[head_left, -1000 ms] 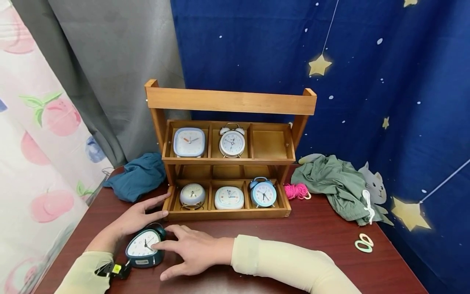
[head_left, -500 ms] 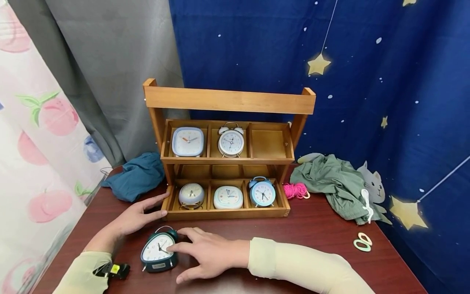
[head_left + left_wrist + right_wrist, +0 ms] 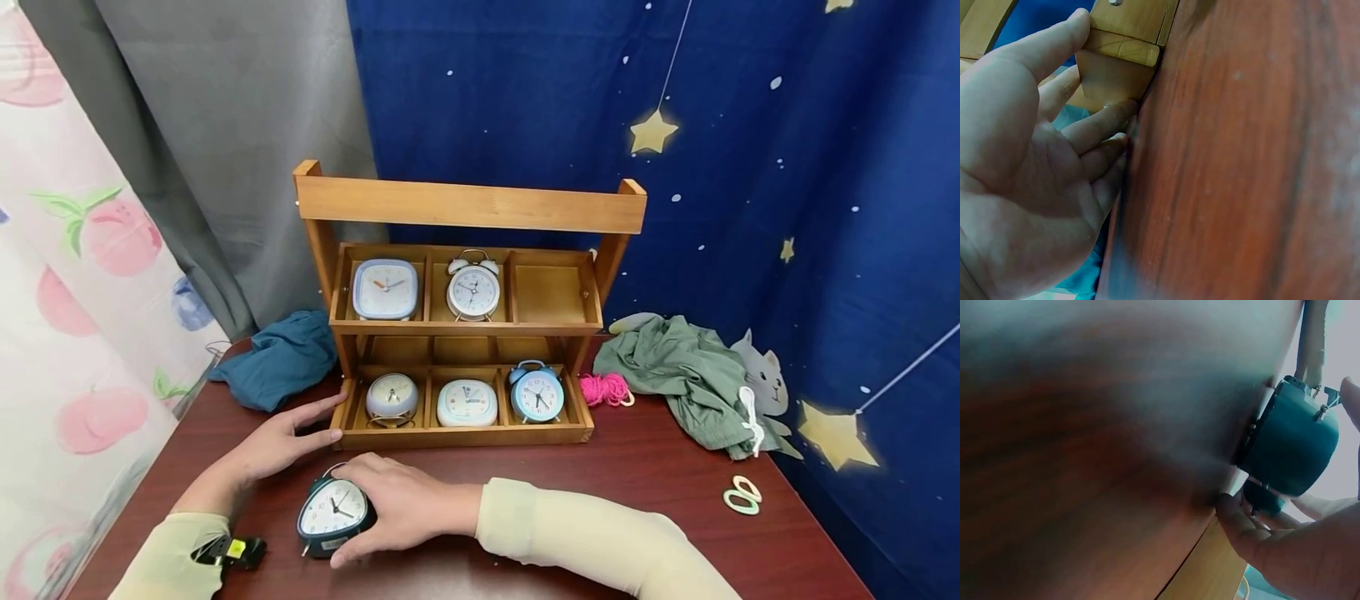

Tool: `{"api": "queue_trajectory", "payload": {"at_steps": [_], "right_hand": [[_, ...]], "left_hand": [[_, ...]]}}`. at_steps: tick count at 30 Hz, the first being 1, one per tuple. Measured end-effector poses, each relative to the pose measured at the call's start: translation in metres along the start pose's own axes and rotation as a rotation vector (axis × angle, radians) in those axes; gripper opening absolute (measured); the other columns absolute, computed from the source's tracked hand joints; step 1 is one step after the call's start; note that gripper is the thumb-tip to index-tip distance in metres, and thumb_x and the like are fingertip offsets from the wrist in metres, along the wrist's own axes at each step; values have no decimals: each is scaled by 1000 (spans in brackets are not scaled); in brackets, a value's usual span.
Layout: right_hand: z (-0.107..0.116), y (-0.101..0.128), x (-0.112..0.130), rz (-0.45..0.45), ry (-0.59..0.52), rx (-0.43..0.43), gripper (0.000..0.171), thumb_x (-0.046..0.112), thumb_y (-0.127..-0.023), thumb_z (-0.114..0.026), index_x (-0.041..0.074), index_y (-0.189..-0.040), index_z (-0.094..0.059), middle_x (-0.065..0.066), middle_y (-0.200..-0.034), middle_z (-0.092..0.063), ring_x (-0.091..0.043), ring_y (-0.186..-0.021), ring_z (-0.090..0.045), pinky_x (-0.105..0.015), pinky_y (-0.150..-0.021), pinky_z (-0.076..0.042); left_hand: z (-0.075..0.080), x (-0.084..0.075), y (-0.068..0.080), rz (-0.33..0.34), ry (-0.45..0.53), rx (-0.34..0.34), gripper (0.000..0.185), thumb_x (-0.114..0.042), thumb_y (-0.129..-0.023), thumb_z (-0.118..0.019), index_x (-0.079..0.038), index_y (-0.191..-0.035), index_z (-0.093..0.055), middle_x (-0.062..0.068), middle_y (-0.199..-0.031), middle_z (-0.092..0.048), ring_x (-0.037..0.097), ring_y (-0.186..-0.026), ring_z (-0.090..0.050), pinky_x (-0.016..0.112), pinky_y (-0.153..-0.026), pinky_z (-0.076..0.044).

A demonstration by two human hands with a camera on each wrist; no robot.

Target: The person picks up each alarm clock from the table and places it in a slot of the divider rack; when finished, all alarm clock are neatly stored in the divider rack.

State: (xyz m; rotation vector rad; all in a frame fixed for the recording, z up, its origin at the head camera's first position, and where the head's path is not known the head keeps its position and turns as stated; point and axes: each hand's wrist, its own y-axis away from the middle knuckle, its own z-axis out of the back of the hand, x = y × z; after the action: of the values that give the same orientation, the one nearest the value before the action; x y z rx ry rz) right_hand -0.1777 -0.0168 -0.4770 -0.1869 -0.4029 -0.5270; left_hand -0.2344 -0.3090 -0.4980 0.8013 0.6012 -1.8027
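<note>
My right hand (image 3: pixel 408 504) curls round the right side of a dark green alarm clock (image 3: pixel 332 510) with a white rounded-triangle face. In the right wrist view, its fingers (image 3: pixel 1241 528) lie at the clock's bell side, and the clock's back (image 3: pixel 1297 437) faces the camera. My left hand (image 3: pixel 277 446) touches the left front corner of the wooden rack (image 3: pixel 465 439), fingers extended. The left wrist view shows its thumb (image 3: pixel 1063 40) against the rack's corner (image 3: pixel 1125 47). On the rack stand a square clock (image 3: pixel 385 289), a white twin-bell clock (image 3: pixel 473 292) and several others.
Blue cloth (image 3: pixel 277 362) lies left of the rack. On its right are pink yarn (image 3: pixel 602 389), green cloth (image 3: pixel 675 383) and small scissors (image 3: pixel 742 495). The table's (image 3: pixel 600 475) right edge slopes away beyond them.
The green clock has shifted right, away from my left wrist. My right hand has moved right, then back left, and now closes round the clock. My left hand stays at the rack's corner.
</note>
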Motion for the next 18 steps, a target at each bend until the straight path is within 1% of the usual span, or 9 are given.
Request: {"api": "queue_trajectory", "payload": {"at_steps": [3,7,9,14,18], "right_hand": [[-1,-6,2,-14,24,21,95,71,-89,-85,26,-165,-49,15,-155,-52,3,-135,-51,-12,-105,-43],[0,-9,3,-15,64,31,91,69,-91,-85,26,-164,-51,15,-151,-56,3,-131,-54,-13,-103,-44],[1,-8,2,-15,72,40,91,68,-92,-84,24,-164,-50,14,-150,-58,2,-130,-55,-14,-103,-45],[6,3,-4,5,108,63,94,69,-95,-80,18,-167,-49,11,-155,-57,1,-134,-54,-17,-107,-46],[9,18,-16,34,110,47,91,68,-94,-81,19,-164,-52,11,-152,-58,0,-133,-55,-16,-107,-45]], "left_hand": [[0,1,1,2,-1,-4,71,-42,-108,-76,-21,-170,-50,17,-167,-53,43,-152,-50,68,-117,-43],[-1,0,1,-1,-3,-7,70,-42,-108,-76,-20,-170,-51,16,-167,-54,41,-152,-51,66,-117,-43],[-1,-1,1,3,-5,-6,70,-42,-108,-76,-20,-170,-50,17,-167,-53,42,-153,-50,67,-118,-42],[-1,-1,1,9,-12,-2,71,-43,-108,-75,-20,-170,-50,18,-167,-53,44,-153,-50,68,-118,-42],[0,-1,0,2,-16,-3,70,-43,-108,-75,-20,-170,-50,18,-167,-53,42,-153,-49,67,-118,-42]]}}
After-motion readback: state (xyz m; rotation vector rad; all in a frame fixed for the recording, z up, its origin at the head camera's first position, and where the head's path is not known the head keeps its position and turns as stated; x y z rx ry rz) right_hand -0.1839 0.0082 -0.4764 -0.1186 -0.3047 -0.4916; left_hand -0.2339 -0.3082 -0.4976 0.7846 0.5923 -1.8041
